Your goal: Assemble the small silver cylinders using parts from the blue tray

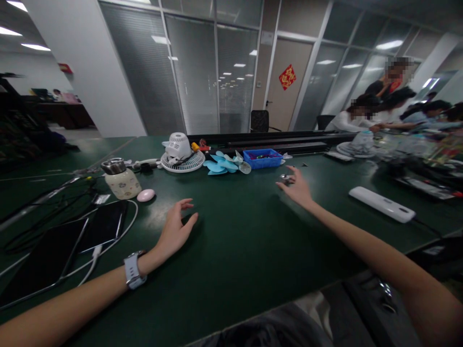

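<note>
My left hand (175, 231) rests on the green table (235, 241), fingers loosely curled and apart, holding nothing; a white watch (133, 270) is on that wrist. My right hand (297, 187) reaches forward over the table, its fingertips pinched on a small metal part (285, 179). Beyond it stand a blue bin (263, 158) of small parts, light blue fan blades (223, 165) and a white fan housing with its grille (181, 153).
At the left lie two dark tablets (72, 238) with white cables, a pink oval object (146, 195) and a patterned jar with a metal lid (121, 180). A white power strip (382, 204) lies right. Several people sit at the far right (379, 115).
</note>
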Action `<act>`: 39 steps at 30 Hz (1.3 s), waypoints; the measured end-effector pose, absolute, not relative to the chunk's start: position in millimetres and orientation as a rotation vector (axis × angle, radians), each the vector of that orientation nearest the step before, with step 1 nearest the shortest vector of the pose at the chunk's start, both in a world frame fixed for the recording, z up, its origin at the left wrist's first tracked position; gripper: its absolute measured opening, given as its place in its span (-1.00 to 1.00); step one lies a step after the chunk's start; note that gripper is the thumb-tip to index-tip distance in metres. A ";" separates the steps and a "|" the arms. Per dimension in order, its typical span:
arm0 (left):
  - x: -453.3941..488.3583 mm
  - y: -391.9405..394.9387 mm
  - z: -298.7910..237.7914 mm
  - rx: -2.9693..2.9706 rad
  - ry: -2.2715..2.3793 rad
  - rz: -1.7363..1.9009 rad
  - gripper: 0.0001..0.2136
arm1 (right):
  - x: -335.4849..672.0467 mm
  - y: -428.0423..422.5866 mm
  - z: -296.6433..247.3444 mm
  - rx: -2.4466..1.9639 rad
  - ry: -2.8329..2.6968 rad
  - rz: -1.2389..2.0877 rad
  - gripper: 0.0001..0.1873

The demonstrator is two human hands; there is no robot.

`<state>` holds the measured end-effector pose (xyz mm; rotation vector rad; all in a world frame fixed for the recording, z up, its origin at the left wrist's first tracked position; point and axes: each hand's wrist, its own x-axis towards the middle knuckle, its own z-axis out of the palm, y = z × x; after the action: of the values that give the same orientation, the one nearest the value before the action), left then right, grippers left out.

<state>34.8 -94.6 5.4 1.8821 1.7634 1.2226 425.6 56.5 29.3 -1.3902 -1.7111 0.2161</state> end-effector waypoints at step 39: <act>38.7 -101.1 12.1 1.838 1.660 1.068 -0.43 | 237.9 -35.0 19.0 -0.548 -2.121 0.855 -0.18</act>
<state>38.7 -101.1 12.1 1.8381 1.6602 1.0684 237.9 -35.0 19.0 -0.5482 -2.1213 0.8551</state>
